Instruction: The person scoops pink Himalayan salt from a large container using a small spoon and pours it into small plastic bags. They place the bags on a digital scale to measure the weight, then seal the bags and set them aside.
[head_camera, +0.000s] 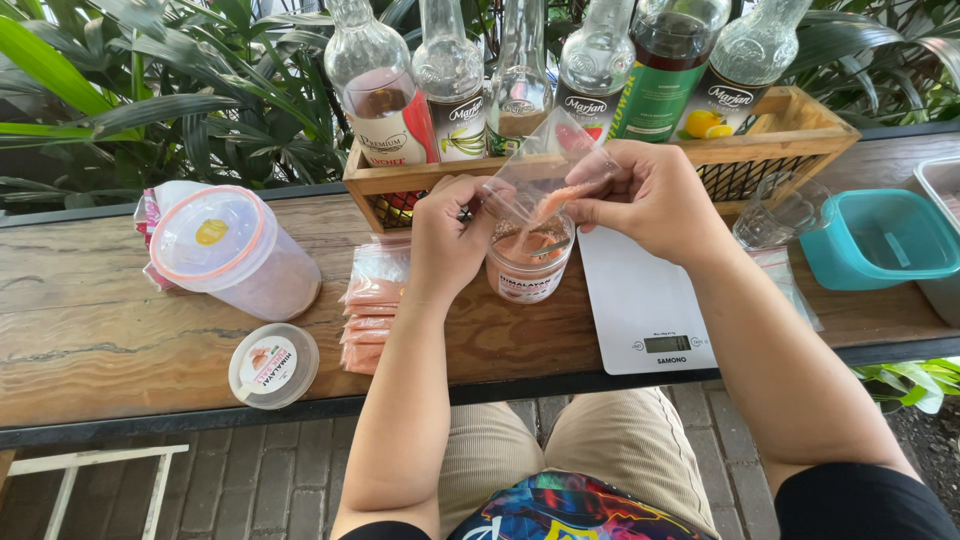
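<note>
Both my hands hold a small clear plastic bag (545, 165) tilted over an open round jar (530, 262) of pink powder. My left hand (450, 235) pinches the bag's lower left edge. My right hand (645, 195) grips its right side. Pink powder lies inside the bag near its mouth, just above the jar. The jar stands on the wooden counter (100, 330), between a stack of filled pink sachets (368, 310) and a white kitchen scale (645, 305).
A wooden crate (790, 135) with several glass bottles stands behind the jar. A large lidded plastic tub (235, 250) and a loose round lid (272, 365) lie at left. A teal container (880, 238) and a clear glass (775, 210) sit at right. Plants line the back.
</note>
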